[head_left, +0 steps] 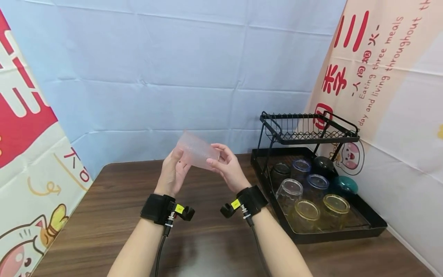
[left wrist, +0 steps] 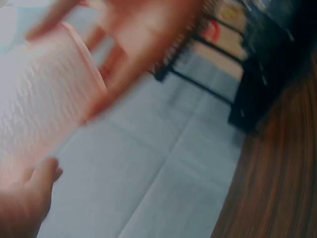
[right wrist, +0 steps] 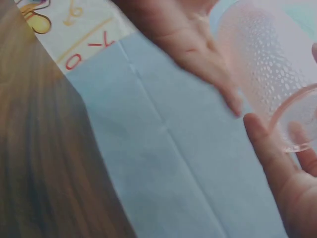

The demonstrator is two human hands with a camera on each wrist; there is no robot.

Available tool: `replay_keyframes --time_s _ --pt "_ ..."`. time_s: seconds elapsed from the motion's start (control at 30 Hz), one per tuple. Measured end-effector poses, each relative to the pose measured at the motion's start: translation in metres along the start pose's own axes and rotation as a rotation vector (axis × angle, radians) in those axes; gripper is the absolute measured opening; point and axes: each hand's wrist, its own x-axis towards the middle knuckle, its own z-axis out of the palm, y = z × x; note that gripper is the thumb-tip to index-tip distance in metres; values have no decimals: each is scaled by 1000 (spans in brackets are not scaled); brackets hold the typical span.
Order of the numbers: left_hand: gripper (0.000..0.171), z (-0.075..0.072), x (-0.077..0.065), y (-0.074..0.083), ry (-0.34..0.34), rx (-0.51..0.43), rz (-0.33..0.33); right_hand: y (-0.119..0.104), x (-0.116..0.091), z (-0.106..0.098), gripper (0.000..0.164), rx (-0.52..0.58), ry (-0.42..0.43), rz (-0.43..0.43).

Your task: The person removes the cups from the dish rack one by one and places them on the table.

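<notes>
Pink cup [head_left: 197, 150] is hanging above the desk [head_left: 124, 215], off to the left of the black dish rack [head_left: 332, 236]. Head view: it's sitting between the two hands, long axis slanting, one end pointing up and away from the rack, the other dipping toward it. The right hand [head_left: 228, 169] is nearer the rack and its fingers are pinching that lower end; the left hand [head_left: 169, 171] is holding the end away from the rack, thumb on the near side.

Left wrist view is pretty blurry tbh, but a smooth rounded edge is showing on the cup's rack-side end, right by the right hand's fingers.

Right wrist view is giving the best look: see-through pale pink, droplet-like bumps covering the wall, a smooth clear ring at the right-hand end. Can't tell how firmly the left fingers are gripping.
</notes>
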Motion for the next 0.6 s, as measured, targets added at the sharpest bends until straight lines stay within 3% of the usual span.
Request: replay_keyframes --time_s 0.1,0.27,0.43,0.6 --pt "107 1 -2 -1 57 -36 12 8 -3 2 51 37 -18 -5" --pt "105 -3 2 3 95 1 -1 11 3 0 52 6 -45 16" --pt "88 -9 10 20 101 82 -44 -2 11 -11 56 -212 -116 31" --pt "70 -25 10 45 69 323 -98 -28 12 -40 62 -518 -186 34"
